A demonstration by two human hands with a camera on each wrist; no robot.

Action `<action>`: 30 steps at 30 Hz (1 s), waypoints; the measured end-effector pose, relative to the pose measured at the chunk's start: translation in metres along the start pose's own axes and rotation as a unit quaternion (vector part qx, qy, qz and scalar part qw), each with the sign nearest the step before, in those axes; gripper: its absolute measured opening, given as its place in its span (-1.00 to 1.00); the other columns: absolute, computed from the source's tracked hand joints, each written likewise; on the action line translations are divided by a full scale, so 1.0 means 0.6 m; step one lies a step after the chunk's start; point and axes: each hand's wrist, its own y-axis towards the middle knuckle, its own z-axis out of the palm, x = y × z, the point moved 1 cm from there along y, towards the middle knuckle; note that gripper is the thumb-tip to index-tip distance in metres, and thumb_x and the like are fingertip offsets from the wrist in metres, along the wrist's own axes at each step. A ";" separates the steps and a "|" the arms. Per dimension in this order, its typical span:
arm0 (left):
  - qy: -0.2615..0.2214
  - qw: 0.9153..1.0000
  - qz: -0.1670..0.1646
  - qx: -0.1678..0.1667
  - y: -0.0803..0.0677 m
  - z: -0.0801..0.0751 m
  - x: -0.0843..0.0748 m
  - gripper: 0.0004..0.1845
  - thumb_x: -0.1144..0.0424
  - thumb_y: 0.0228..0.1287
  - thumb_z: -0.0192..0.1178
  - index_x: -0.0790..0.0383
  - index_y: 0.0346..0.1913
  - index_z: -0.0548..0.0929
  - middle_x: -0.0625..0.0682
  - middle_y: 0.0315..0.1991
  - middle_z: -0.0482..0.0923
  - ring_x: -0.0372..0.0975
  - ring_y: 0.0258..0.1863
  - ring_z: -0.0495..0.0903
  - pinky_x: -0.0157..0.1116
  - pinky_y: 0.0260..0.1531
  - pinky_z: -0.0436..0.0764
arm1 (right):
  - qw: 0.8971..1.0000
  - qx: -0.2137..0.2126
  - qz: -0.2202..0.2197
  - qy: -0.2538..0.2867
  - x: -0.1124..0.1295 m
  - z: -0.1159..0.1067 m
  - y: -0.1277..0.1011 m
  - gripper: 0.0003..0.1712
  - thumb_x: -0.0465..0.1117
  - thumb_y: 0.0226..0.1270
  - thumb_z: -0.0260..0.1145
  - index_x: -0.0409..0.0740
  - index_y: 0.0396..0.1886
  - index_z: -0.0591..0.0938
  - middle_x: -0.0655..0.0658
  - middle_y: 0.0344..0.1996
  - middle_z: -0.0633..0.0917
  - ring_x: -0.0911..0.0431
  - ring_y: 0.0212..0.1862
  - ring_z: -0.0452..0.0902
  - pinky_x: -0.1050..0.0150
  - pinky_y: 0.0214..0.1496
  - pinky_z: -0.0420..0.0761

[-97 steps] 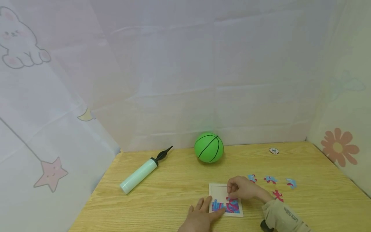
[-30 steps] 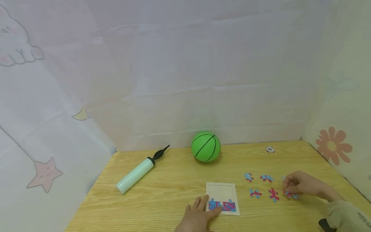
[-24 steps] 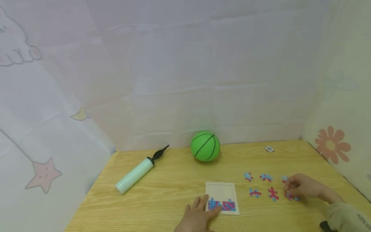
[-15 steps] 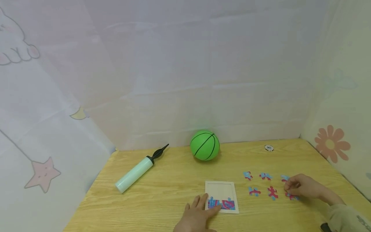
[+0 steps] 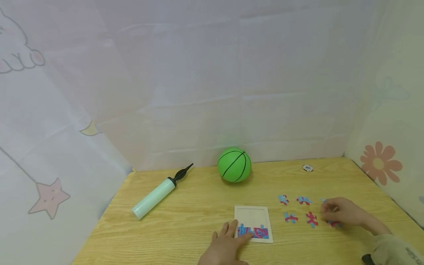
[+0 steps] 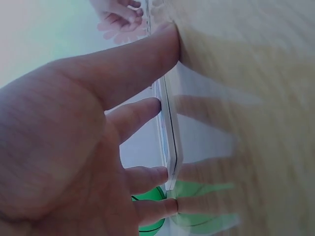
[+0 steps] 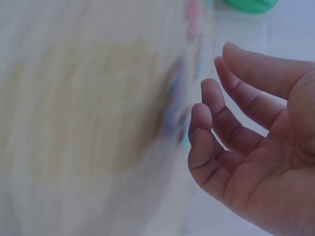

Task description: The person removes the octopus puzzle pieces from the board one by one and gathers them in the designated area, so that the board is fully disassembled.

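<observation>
My left hand (image 5: 223,246) rests at the left side of a white square puzzle tray (image 5: 251,217), fingers spread and thumb on the joined blue-purple-pink puzzle pieces (image 5: 261,233) along its near side. In the left wrist view, fingertips meet the edge of the tray (image 6: 171,142). My right hand (image 5: 343,211) hovers over the right end of the loose pieces, fingers loosely bent. In the right wrist view its thumb and index finger come close together with nothing between them. Beneath it a blue-and-red jigsaw piece (image 5: 334,223) lies partly hidden; another (image 5: 323,200) peeks out behind.
More loose jigsaw pieces lie between the tray and my right hand, among them a red one (image 5: 311,219) and a blue one (image 5: 303,200). A green ball (image 5: 234,165), a pale hand pump (image 5: 155,198) and a round chip (image 5: 307,168) stand farther back.
My right hand has gone from the tray, where it pinched a piece, to the loose pieces at right; a piece now lies there. Lately it shifted slightly left. My left hand has stayed.
</observation>
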 end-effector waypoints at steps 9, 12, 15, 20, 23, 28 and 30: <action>0.000 1.000 0.001 0.006 0.001 0.005 0.003 -0.21 -0.19 -0.02 0.37 -0.50 0.35 0.31 0.11 0.48 0.04 0.16 0.43 0.04 0.30 0.18 0.18 | 0.997 0.036 -0.027 0.055 0.089 0.055 0.067 -0.95 -0.26 0.36 0.25 -0.15 -0.31 0.60 -0.02 -0.38 0.62 0.25 -0.46 0.51 0.35 -0.50 0.52; 0.006 1.000 0.002 0.004 0.001 0.005 0.002 -0.21 -0.20 -0.02 0.37 -0.50 0.35 0.31 0.12 0.48 0.05 0.16 0.42 0.05 0.30 0.17 0.19 | 0.995 0.047 -0.066 0.064 0.111 0.084 0.093 -0.96 -0.30 0.34 0.25 -0.10 -0.30 0.61 0.00 -0.38 0.64 0.24 -0.39 0.53 0.32 -0.40 0.55; 0.014 1.000 0.005 -0.003 0.000 0.006 0.000 -0.20 -0.20 -0.01 0.36 -0.49 0.36 0.29 0.15 0.47 0.06 0.18 0.41 0.06 0.30 0.15 0.22 | 0.993 0.057 -0.073 0.068 0.132 0.112 0.120 -0.97 -0.27 0.33 0.28 -0.10 -0.32 0.62 0.04 -0.39 0.64 0.27 -0.36 0.52 0.32 -0.36 0.56; 0.027 1.000 0.008 -0.011 -0.003 0.010 0.000 -0.21 -0.20 0.04 0.33 -0.44 0.38 0.28 0.19 0.46 0.07 0.20 0.40 0.08 0.30 0.12 0.26 | 0.995 0.070 -0.030 0.070 0.164 0.155 0.163 -0.93 -0.19 0.30 0.33 -0.06 -0.37 0.63 0.10 -0.42 0.61 0.27 -0.36 0.50 0.33 -0.31 0.53; 0.034 0.999 0.012 -0.015 -0.005 0.012 0.000 -0.22 -0.20 0.06 0.31 -0.41 0.39 0.28 0.20 0.45 0.07 0.21 0.39 0.09 0.30 0.12 0.27 | 0.995 0.070 -0.024 0.061 0.175 0.176 0.184 -0.93 -0.20 0.27 0.34 -0.07 -0.40 0.64 0.11 -0.45 0.60 0.28 -0.36 0.49 0.34 -0.27 0.52; 0.040 0.999 0.016 -0.016 -0.008 0.014 0.003 -0.22 -0.24 0.07 0.27 -0.40 0.40 0.27 0.19 0.46 0.07 0.21 0.40 0.07 0.33 0.11 0.23 | 0.996 0.064 -0.002 0.064 0.187 0.199 0.208 -0.94 -0.23 0.29 0.32 -0.07 -0.40 0.66 0.09 -0.46 0.61 0.26 -0.39 0.48 0.34 -0.35 0.51; 0.038 0.999 0.016 -0.013 -0.008 0.015 0.005 -0.22 -0.25 0.07 0.26 -0.40 0.40 0.26 0.18 0.47 0.05 0.20 0.41 0.06 0.34 0.11 0.21 | 0.996 0.060 0.005 0.062 0.194 0.202 0.216 -0.94 -0.23 0.30 0.32 -0.06 -0.39 0.66 0.08 -0.45 0.62 0.25 -0.39 0.48 0.33 -0.37 0.50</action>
